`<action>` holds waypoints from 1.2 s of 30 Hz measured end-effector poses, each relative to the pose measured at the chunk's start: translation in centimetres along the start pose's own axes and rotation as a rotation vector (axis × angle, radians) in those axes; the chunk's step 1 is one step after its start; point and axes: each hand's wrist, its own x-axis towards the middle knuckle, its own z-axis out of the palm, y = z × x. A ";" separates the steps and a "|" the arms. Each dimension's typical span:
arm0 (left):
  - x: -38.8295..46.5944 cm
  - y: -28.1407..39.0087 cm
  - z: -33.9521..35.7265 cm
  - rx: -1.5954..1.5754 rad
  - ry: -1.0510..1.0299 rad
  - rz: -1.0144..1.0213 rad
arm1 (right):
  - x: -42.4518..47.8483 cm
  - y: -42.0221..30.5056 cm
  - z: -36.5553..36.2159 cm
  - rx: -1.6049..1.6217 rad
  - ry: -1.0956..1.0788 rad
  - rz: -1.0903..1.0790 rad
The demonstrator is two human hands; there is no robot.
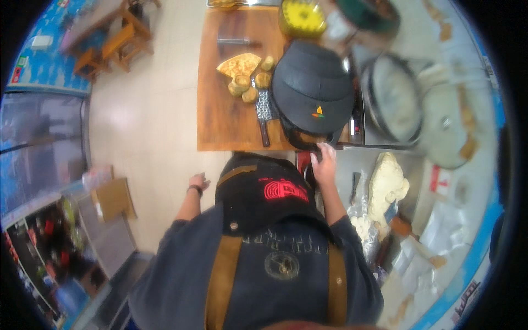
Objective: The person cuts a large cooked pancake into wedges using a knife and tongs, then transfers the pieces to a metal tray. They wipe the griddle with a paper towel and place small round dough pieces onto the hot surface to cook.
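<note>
At my side, over the pale floor, my left hand (200, 181) hangs loosely with a dark band on its wrist and nothing visible in it. My right hand (325, 163) reaches the near edge of the wooden board (225, 132), thumb apart from the fingers. Its fingertips overlap the looped near part of a large black domed object (315, 86); contact cannot be told. Left of that object lie a cleaver (265, 107) with a patterned blade, a wedge of flatbread (239, 65) and several round browned buns (249, 95). A knife (235, 42) lies farther back.
A yellow round item (303, 18) is at the far end. To the right are a large round pan (394, 99), a glass lid (447, 128) and a mass of pale dough (385, 185) on a metal surface. Wooden stools (123, 45) and a cardboard box (113, 200) are on the left.
</note>
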 end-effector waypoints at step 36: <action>-5.8 6.6 4.6 -0.077 0.124 0.063 | 2.9 1.4 0.9 -0.240 -0.214 -0.070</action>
